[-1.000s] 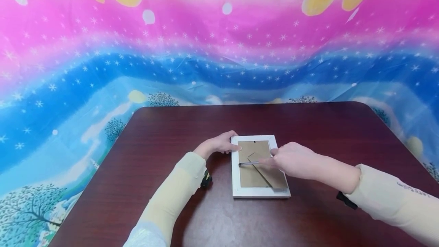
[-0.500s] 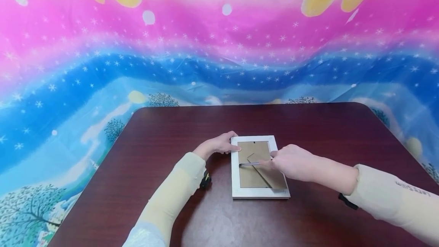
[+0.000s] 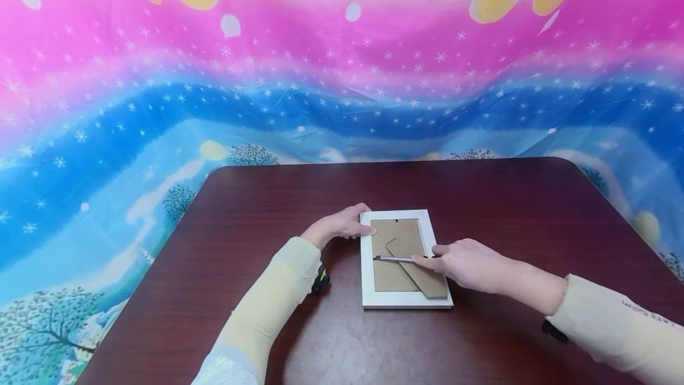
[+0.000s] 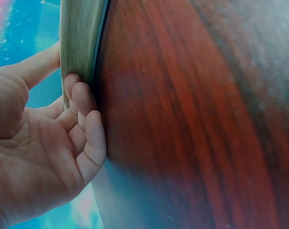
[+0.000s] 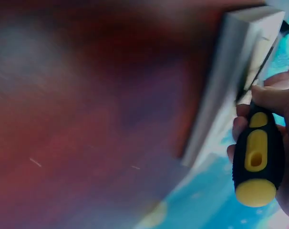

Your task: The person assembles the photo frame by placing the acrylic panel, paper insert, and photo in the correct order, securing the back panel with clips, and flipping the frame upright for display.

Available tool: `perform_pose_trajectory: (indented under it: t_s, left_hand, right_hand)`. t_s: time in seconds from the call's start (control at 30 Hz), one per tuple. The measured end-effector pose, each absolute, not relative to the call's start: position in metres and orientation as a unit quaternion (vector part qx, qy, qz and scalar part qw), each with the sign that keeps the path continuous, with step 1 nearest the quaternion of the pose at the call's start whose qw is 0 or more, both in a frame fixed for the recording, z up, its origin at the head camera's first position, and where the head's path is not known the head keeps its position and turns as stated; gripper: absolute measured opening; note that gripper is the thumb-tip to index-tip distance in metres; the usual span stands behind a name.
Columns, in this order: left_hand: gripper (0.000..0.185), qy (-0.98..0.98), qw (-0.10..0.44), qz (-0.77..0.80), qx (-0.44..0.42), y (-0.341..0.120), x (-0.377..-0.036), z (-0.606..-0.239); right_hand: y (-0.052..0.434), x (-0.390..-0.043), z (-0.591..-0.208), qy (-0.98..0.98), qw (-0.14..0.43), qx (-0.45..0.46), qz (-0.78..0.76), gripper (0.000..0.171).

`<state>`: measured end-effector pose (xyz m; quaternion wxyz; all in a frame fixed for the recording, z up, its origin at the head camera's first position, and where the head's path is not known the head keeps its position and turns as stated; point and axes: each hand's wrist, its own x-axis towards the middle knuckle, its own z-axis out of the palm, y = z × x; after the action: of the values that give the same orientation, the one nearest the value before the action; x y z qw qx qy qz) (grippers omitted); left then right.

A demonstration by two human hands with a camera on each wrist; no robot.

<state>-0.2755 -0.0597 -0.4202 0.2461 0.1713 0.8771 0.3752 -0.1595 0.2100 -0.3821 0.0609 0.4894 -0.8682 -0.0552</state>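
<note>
A white picture frame (image 3: pixel 367 272) lies face down on the table, its brown backing board (image 3: pixel 390 281) and slanting stand leg (image 3: pixel 431 285) facing up. My left hand (image 3: pixel 344 223) grips the frame's far left corner, thumb on top. In the left wrist view that hand's fingers (image 4: pixel 89 138) bend against the frame's side edge (image 4: pixel 80 43). My right hand (image 3: pixel 472 263) holds a screwdriver (image 3: pixel 398 259) low across the backing, its dark tip at the frame's left inner edge. In the right wrist view the yellow-and-black handle (image 5: pixel 256 162) sits in the palm.
The dark red wooden table (image 3: pixel 278 207) stretches around the frame on every side. Behind it hangs a colourful printed cloth (image 3: pixel 342 76). A dark band (image 3: pixel 320 279) shows under the left cuff and another dark piece (image 3: pixel 554 330) under the right cuff.
My right hand has moved slightly nearer to me and to the right, swinging the screwdriver's handle end the same way. More of the stand leg shows. The left hand and frame stay put.
</note>
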Motion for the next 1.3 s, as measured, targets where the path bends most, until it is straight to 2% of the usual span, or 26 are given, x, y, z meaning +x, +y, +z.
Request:
perform_pose_trajectory:
  t_s: [0.33, 0.63, 1.3]
  left_hand:
    - [0.041, 0.880, 0.239, 0.374, 0.169, -0.060, -0.278, -0.417]
    - [0.042, 0.880, 0.244, 0.376, 0.158, -0.060, -0.277, -0.418]
    - [0.043, 0.874, 0.248, 0.388, 0.157, -0.059, -0.273, -0.420]
  right_hand:
    - [0.220, -0.168, -0.397, -0.860, 0.087, 0.502, -0.006, 0.060]
    - [0.225, -0.172, -0.398, -0.862, 0.110, 0.492, 0.052, 0.050]
    - [0.248, -0.150, -0.377, -0.917, 0.093, 0.386, 0.048, 0.042]
